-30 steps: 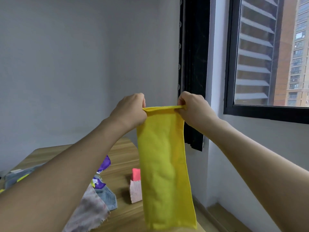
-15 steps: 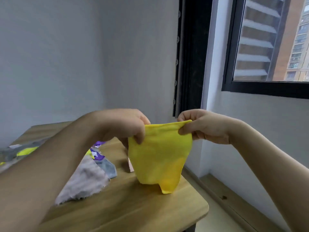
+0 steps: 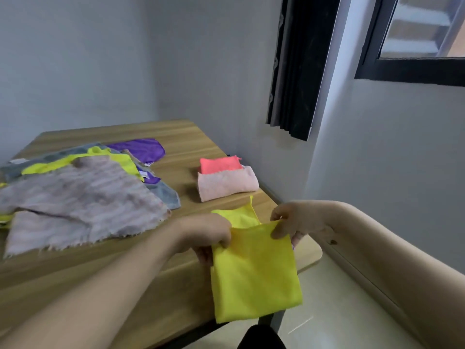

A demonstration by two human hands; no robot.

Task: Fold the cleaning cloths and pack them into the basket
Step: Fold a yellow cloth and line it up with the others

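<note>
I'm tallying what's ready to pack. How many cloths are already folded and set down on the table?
2: a coral cloth and a pale pink cloth just in front of it, touching, near the table's right edge. The unfolded pile at left could hide more.

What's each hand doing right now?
Left hand: pinching the yellow cloth at its top left corner.
Right hand: pinching the same cloth's top right corner.

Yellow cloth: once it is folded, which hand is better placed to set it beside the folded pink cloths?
Probably the right hand: it pinches the yellow cloth nearer the folded pink cloths than the left hand.
</note>
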